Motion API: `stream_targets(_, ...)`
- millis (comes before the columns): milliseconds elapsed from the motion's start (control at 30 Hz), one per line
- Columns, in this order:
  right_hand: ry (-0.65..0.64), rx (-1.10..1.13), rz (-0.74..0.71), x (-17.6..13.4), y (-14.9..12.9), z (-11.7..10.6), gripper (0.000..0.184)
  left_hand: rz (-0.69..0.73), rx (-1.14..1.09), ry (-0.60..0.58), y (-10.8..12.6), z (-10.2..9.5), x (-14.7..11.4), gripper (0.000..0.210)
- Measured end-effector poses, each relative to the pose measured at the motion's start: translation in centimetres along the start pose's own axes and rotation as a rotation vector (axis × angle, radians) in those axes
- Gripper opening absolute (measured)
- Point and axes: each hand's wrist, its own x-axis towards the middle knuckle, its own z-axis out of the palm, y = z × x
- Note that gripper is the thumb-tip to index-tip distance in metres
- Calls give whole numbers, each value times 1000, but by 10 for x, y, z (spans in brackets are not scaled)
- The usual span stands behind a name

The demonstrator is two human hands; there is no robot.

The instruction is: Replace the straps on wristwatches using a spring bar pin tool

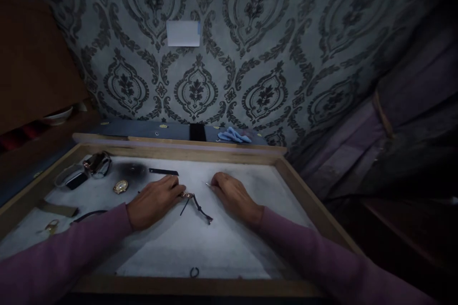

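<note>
My left hand (153, 202) is closed around a wristwatch whose rose-gold metal part (186, 195) shows at the fingertips. Its thin dark strap (202, 210) trails over the white surface to the right, and a second dark strip hangs beside it. Most of the watch is hidden by the fingers. My right hand (234, 195) is closed in a pinch, a little apart from the watch. From its fingers pokes the slim shiny tip of a small metal tool (208, 184), pointing left; the rest of the tool is hidden.
A wooden rim (311, 200) borders the white work surface. Left lie a round gold watch case (120, 186), a clear dish (66, 177), several watch parts and an olive strap (57, 208). A black flat strip (163, 171) lies behind my left hand; a dark ring (194, 272) sits near the front.
</note>
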Motion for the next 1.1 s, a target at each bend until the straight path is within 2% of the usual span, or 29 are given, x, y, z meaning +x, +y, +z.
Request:
stream_targets(100,-19,183,21,-9,-1,-7,9,46,9,-23,5,-2,0,26)
stream_targets(233,-63,442,22,-16,-12,-9,23,31,-175,-37,4,-7,1,25)
stream_targets(300,-115,771,108,-17,-19,-10,26,-18,-281,-15,4,-8,2,28)
stream_targets(400,-166,976,154,-17,-30,-12,30,-74,-429,60,8,-10,4,29)
stream_targets(567,-191,955,159,-18,-38,-16,32,-32,-662,146,20,-13,7,25)
stream_targets(667,-180,918,142,-20,-39,-17,32,-12,-737,157,25,-13,7,25)
stream_targets(1100,-183,851,116,-21,-43,-20,31,-9,-787,152,30,-16,7,25)
